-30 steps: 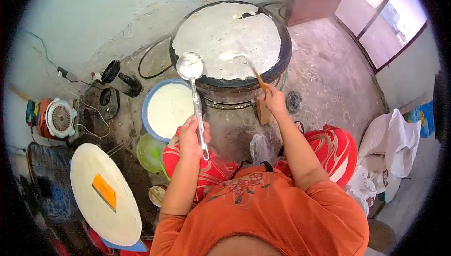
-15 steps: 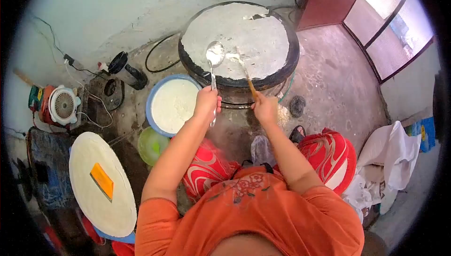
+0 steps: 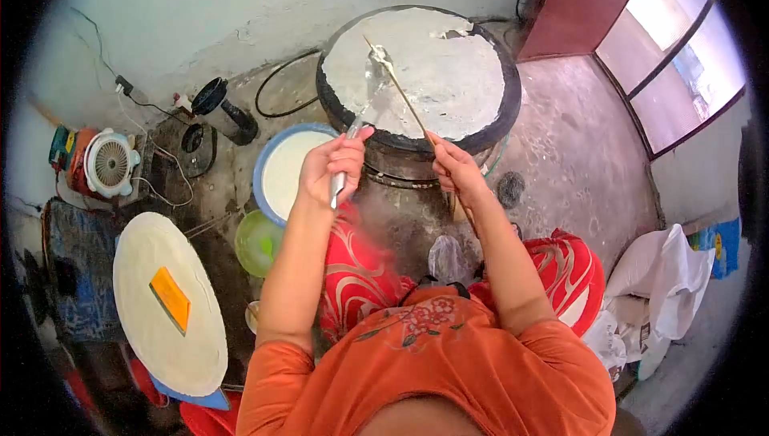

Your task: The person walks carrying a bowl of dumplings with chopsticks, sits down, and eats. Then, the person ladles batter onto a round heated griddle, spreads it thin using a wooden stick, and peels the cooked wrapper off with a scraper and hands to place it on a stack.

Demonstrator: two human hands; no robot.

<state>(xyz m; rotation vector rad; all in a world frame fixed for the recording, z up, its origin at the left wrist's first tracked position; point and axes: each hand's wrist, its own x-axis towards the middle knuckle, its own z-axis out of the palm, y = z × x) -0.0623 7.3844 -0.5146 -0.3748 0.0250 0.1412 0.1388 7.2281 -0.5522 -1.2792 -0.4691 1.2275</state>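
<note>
My left hand [image 3: 332, 165] is closed around the metal handle of a ladle [image 3: 351, 136]. The ladle's bowl is blurred, above the round griddle [image 3: 513, 88]. In my right hand [image 3: 455, 168] is a thin wooden stick [image 3: 412, 108], pinched between the fingers. Its far part crosses the ladle's bowl, with a white clump stuck where they meet. A thin white sheet of batter [image 3: 448, 76] covers the griddle inside its black rim, with a torn hole near the far right edge. To the left of the griddle stands a blue-rimmed basin of white batter [image 3: 264, 160].
At left, a stack of round white sheets [image 3: 160, 324] carries an orange-yellow packet [image 3: 171, 298]. A green bowl [image 3: 258, 244], a small fan [image 3: 110, 164] and a black cylinder [image 3: 228, 116] stand on that side. White sacks [image 3: 657, 276] lie at right; a dark scrubber [image 3: 510, 188] sits near the griddle.
The ladle has turned in my left hand and its handle end has come up. The stick has swung left across the ladle's bowl. My view has shifted slightly.
</note>
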